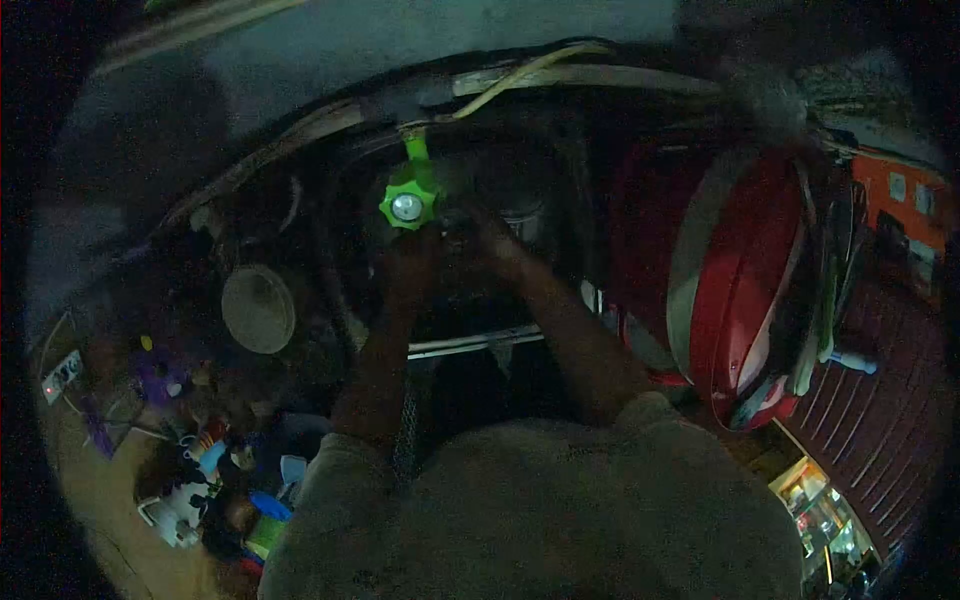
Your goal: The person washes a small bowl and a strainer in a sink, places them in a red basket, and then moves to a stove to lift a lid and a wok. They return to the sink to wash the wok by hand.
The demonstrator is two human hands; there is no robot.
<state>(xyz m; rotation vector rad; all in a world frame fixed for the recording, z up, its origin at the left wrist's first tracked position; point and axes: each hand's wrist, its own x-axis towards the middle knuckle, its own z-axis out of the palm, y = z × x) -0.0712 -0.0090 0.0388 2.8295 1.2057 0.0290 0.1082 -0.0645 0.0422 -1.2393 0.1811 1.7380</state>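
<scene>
Both forearms stretch forward into a dark recess, where deep shadow hides most detail. My left hand (415, 245) is dim, just below a bright green torch-like lamp (425, 190) with a scalloped head and a pale round centre. Whether the hand touches this lamp cannot be made out. To the right of it, my right hand (490, 235) reaches toward the same dark spot. Its fingers fade into shadow, as do those of the left. Anything between the two hands is too dark to name.
A pale bar (475, 345) crosses below the wrists. To the left hangs a round, light-coloured disc (258, 308). Red and grey rounded items (735, 290) stand on the right. Assorted household things (215, 480) crowd the lower left, near a socket strip (62, 377).
</scene>
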